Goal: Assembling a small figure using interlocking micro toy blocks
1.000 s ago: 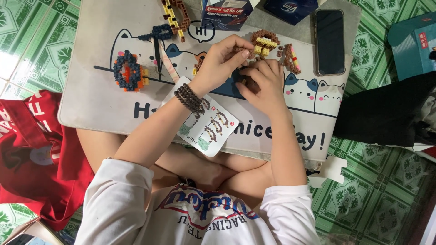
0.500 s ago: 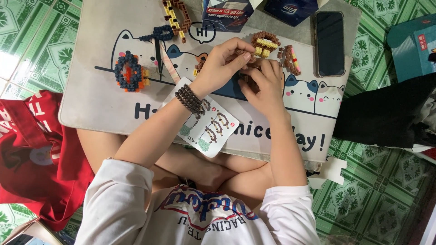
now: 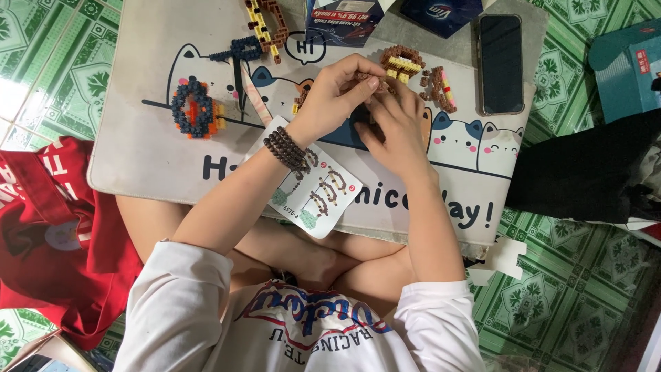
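Head view, hands: the left hand (image 3: 337, 96) and the right hand (image 3: 396, 127) meet over the middle of the cartoon-cat mat (image 3: 158, 155), fingertips touching
Left hand grip: thumb and fingers are pressed together, pinching a small brown brick piece (image 3: 368, 77) at its fingertips
Right hand grip: fingers are curled in toward the same brown piece from below; whether they clamp it or only steady it, I cannot tell
Brown piece: it sits between the two hands, just above the mat, near the brown and yellow brick build (image 3: 403, 63)
Wrist: a dark bead bracelet (image 3: 286, 148) wraps the left wrist, above the printed instruction card (image 3: 323, 196) lying on the mat's near edge
Mat, left part: a round blue and orange brick ring (image 3: 196, 110) lies well apart from the hands; a dark blue stick figure piece (image 3: 237, 52) lies beyond it
Mat, far edge: a yellow and brown strip of bricks (image 3: 265, 21), a brown and pink build (image 3: 441, 88) and a black phone (image 3: 500, 63) lying face up
Floor: green patterned tiles (image 3: 564, 296), a red cloth (image 3: 51, 234) to the left, a dark cloth (image 3: 585, 172) to the right
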